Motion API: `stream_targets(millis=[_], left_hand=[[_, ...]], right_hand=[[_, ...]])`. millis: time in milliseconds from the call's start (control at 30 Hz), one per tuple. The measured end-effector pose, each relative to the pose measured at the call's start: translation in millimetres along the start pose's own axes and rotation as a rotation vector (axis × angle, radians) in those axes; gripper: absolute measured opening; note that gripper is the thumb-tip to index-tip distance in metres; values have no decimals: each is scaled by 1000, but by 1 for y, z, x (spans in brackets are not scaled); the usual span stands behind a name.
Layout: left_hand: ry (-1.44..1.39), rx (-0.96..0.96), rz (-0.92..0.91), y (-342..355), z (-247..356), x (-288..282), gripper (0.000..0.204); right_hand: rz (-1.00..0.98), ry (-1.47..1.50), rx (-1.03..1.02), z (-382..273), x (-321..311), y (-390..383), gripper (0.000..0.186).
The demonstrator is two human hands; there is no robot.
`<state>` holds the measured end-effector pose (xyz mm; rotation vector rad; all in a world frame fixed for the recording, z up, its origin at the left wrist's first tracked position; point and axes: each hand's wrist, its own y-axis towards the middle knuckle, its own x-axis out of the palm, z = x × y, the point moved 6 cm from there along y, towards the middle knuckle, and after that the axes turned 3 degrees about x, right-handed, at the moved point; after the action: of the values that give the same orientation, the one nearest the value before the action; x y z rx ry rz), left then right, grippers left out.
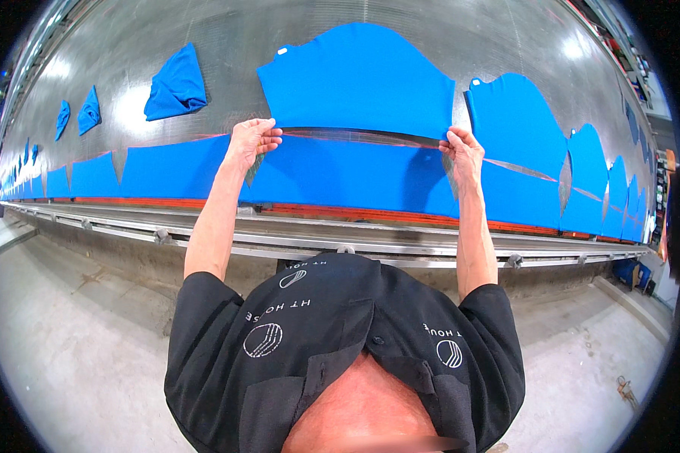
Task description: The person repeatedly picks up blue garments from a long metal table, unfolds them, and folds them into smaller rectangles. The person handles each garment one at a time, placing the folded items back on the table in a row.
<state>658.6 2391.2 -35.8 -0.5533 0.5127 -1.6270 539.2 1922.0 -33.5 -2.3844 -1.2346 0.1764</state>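
A blue cut fabric panel, curved along its far edge and marked with a small white label, spans the space between my two hands. My left hand pinches its near left corner. At the near right corner, my right hand pinches the same panel between thumb and fingers. The panel's near edge appears slightly raised, with a dark gap beneath it. Just below lies a flat blue fabric strip with a pointed notch near each hand.
More curved blue panels lie to the right. Folded blue fabric pieces sit on the dark table at the left. A red-orange strip and a metal rail run along the near edge, between the table and my body.
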Motion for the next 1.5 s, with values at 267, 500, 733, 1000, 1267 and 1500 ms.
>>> stream_targets(millis=[267,500,733,1000,1267,1500], left_hand=[[174,33,71,-1,-2,-2,22],[240,56,137,1,-6,-2,19],[299,63,192,0,-5,-2,18],[303,80,227,-3,-4,0,19],[278,84,235,-2,-5,-1,18],[254,91,223,-7,-1,2,18]], right_hand=[[19,-59,-10,9,-3,-6,15],[21,-138,-29,14,-3,-7,14],[69,-332,-126,15,-4,-8,14],[82,-517,-205,6,6,-15,14],[221,-456,-217,-35,-21,25,22],[317,-1015,-479,-65,39,100,36]])
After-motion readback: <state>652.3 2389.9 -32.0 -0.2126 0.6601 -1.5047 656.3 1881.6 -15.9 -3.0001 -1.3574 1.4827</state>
